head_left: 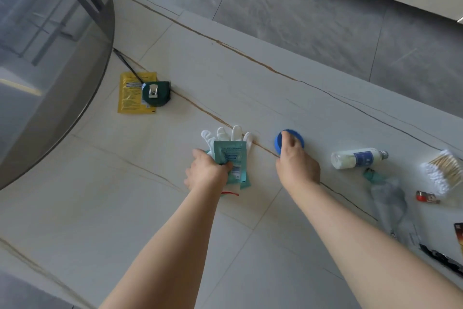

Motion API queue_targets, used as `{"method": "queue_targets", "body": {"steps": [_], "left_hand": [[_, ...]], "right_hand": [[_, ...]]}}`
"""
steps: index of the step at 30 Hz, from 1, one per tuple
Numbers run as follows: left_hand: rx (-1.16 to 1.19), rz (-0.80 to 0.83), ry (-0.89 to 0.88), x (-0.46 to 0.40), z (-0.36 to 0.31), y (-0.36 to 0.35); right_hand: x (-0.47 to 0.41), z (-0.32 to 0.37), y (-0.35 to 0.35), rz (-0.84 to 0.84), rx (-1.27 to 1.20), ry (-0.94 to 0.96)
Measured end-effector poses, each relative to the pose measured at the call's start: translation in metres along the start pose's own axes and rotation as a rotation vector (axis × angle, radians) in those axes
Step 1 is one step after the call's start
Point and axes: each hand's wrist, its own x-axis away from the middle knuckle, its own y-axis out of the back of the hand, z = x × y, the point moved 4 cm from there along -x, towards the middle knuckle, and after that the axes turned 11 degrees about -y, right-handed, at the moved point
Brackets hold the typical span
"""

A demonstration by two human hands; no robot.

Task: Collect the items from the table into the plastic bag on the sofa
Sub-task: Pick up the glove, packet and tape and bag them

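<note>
Presently, left hand (pixel 205 170) grips teal sachets (pixel 234 163) together with a white glove (pixel 225 135) at mid-table (pixel 225 70). Right hand (pixel 297 160) has fingers curled over a blue round item (pixel 290 142), just right of the glove. Further right lie a white bottle (pixel 358 158) and cotton swabs (pixel 443 170). Far left: green tape measure (pixel 155 93) resting on a yellow packet (pixel 130 98)

I see my left hand (pixel 206 170) gripping teal packets (pixel 233 158) together with a white glove (pixel 226 137) on the pale table (pixel 175 208). My right hand (pixel 297 164) curls over a blue round disc (pixel 289 140). A white bottle (pixel 358 157) lies just right of it, and a green tape measure (pixel 155 94) rests on a yellow packet (pixel 130 98) further left.
</note>
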Motion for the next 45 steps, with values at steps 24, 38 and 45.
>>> {"method": "queue_targets", "body": {"steps": [24,38,45], "left_hand": [[1.063,-0.326,0.06,0.344,0.073,0.196],[1.488,-0.94,0.285,0.554,0.303,0.297],[1.608,-1.08,0.344,0.61,0.403,0.309]], "right_hand": [[0.328,0.026,0.199,0.751,-0.983,0.148],[0.585,0.149,0.216,0.977,-0.455,0.652],[0.693,0.204,0.179,0.998,-0.253,0.781]]}}
